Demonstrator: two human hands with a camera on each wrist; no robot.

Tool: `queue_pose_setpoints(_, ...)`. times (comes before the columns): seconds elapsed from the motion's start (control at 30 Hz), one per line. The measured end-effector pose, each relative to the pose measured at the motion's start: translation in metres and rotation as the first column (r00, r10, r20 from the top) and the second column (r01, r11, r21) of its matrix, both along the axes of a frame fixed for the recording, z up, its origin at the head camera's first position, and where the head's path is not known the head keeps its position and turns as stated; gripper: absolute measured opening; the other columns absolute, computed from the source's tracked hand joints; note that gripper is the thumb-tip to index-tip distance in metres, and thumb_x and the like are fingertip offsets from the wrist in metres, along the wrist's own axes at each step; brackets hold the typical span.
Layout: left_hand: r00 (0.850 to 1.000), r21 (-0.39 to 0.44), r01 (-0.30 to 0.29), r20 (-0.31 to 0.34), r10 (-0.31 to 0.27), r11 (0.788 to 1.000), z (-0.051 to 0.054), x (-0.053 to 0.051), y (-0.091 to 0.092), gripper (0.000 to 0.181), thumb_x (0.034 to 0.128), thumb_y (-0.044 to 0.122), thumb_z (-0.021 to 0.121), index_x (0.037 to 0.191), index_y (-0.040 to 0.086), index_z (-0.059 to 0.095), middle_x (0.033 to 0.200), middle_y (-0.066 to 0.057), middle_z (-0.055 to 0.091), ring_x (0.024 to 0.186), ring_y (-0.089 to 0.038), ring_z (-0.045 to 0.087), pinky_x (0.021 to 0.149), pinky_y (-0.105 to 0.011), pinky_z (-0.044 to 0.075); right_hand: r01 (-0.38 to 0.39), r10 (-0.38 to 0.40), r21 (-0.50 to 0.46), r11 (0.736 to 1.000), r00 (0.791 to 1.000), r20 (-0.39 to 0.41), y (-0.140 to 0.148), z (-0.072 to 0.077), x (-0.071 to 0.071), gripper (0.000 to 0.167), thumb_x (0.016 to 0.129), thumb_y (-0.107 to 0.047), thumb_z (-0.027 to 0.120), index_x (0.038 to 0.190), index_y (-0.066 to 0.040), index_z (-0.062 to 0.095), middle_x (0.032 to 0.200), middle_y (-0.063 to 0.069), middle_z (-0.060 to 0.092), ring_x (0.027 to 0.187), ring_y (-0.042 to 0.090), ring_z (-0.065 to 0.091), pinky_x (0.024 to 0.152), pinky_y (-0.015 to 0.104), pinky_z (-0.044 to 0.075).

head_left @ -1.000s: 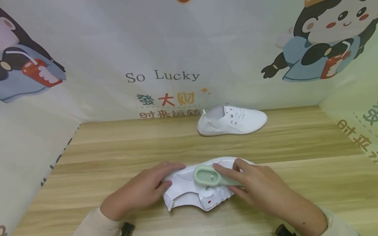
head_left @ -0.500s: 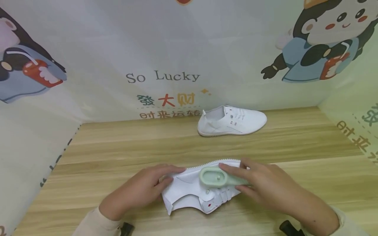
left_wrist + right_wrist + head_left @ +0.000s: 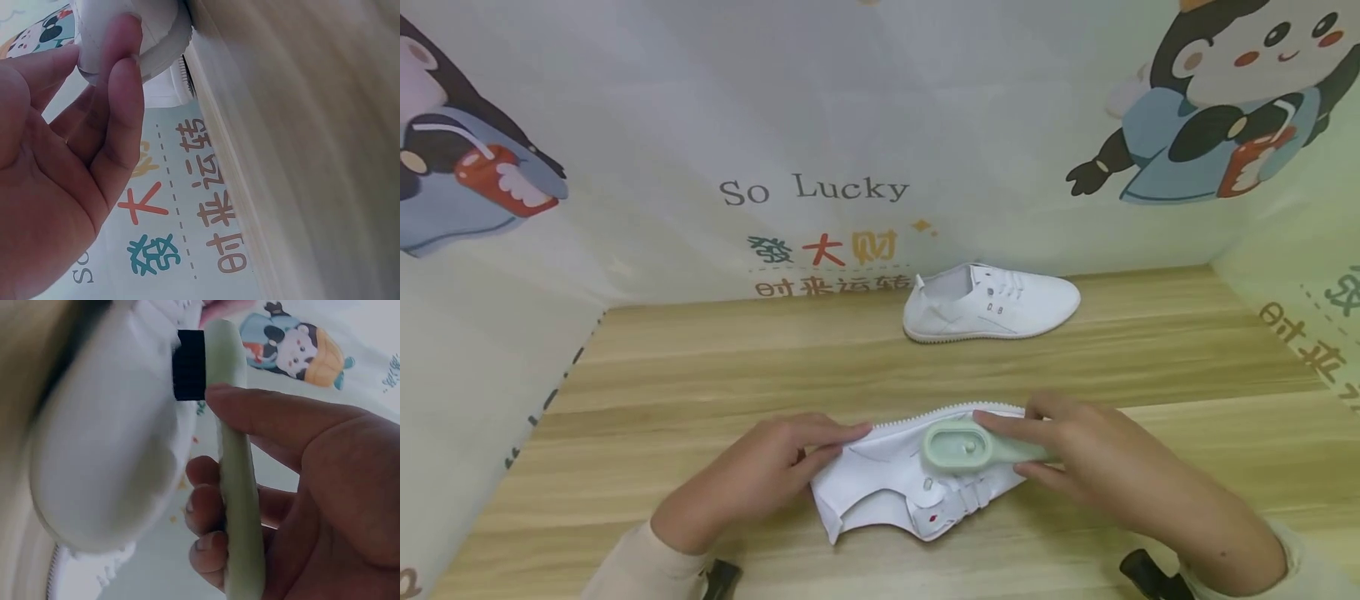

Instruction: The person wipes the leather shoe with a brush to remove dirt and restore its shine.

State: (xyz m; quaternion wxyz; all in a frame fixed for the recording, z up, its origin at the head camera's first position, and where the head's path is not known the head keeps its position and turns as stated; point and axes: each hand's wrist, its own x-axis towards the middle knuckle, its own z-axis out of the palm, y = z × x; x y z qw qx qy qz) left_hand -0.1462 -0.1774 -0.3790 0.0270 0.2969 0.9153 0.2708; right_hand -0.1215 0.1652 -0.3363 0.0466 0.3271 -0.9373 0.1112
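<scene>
A white lace-up shoe lies on its side near me in the head view, its toothed sole edge facing away. My left hand pinches its heel end between fingers and thumb; in the left wrist view the fingers bend around the heel. With my right hand I grip a pale green brush by its handle, its head over the shoe's side. Dark bristles touch the white upper in the right wrist view. Part of the shoe's toe is hidden behind the right hand in the head view.
A matching white shoe stands upright at the back of the wood-grain table, against the printed backdrop. Dark wrist mounts show near the bottom edge, beside both sleeves.
The brush and my right hand have slid to the right along the shoe, toward its toe. My left hand keeps its hold on the heel, nearly still.
</scene>
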Motion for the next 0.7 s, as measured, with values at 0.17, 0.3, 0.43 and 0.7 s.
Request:
queue_pose_setpoints(0.17, 1.0, 0.003, 0.004, 0.011, -0.004, 1.0, -0.002, 0.001, -0.002, 0.04, 0.0948, 0.018, 0.058, 0.126, 0.043, 0.057, 0.112, 0.017, 0.063, 0.097, 0.001, 0.057, 0.083, -0.028, 0.049, -0.063, 0.062, -0.019, 0.998, 0.997, -0.047, -0.01, -0.01, 0.001, 0.06, 0.078, -0.024, 0.078, 0.133, -0.035, 0.055, 0.089, -0.005, 0.054, 0.066, 0.004, 0.046, 0.056, 0.021, 0.042)
queue_pose_setpoints(0.3, 1.0, 0.006, 0.002, 0.009, -0.003, 1.0, -0.001, 0.001, -0.002, 0.04, 0.0949, 0.02, 0.058, 0.126, 0.045, 0.056, 0.112, 0.02, 0.062, 0.098, 0.003, 0.056, 0.084, -0.026, 0.049, -0.094, 0.089, -0.047, 0.994, 0.991, -0.1, -0.017, -0.016, 0.002, 0.061, 0.078, -0.023, 0.078, 0.133, -0.033, 0.055, 0.088, -0.006, 0.053, 0.064, 0.003, 0.044, 0.054, 0.019, 0.04)
queue_pose_setpoints(0.43, 1.0, 0.022, 0.023, 0.014, -0.023, 1.0, -0.002, 0.001, -0.002, 0.039, 0.0948, 0.019, 0.059, 0.126, 0.043, 0.057, 0.112, 0.02, 0.062, 0.101, 0.003, 0.056, 0.085, -0.026, 0.049, -0.139, 0.127, -0.07, 0.988, 0.98, -0.15, -0.022, -0.024, 0.002, 0.06, 0.077, -0.022, 0.079, 0.132, -0.031, 0.057, 0.088, -0.006, 0.054, 0.063, 0.002, 0.044, 0.054, 0.018, 0.041)
queue_pose_setpoints(0.7, 1.0, 0.014, 0.027, -0.003, -0.027, 1.0, -0.002, 0.002, -0.002, 0.04, 0.0942, 0.018, 0.06, 0.127, 0.041, 0.057, 0.111, 0.018, 0.063, 0.102, 0.001, 0.057, 0.086, -0.028, 0.049, -0.154, 0.133, -0.105, 0.983, 0.975, -0.18, -0.028, -0.032, 0.005, 0.058, 0.074, -0.022, 0.081, 0.128, -0.023, 0.061, 0.088, -0.008, 0.055, 0.068, 0.002, 0.046, 0.058, 0.017, 0.042)
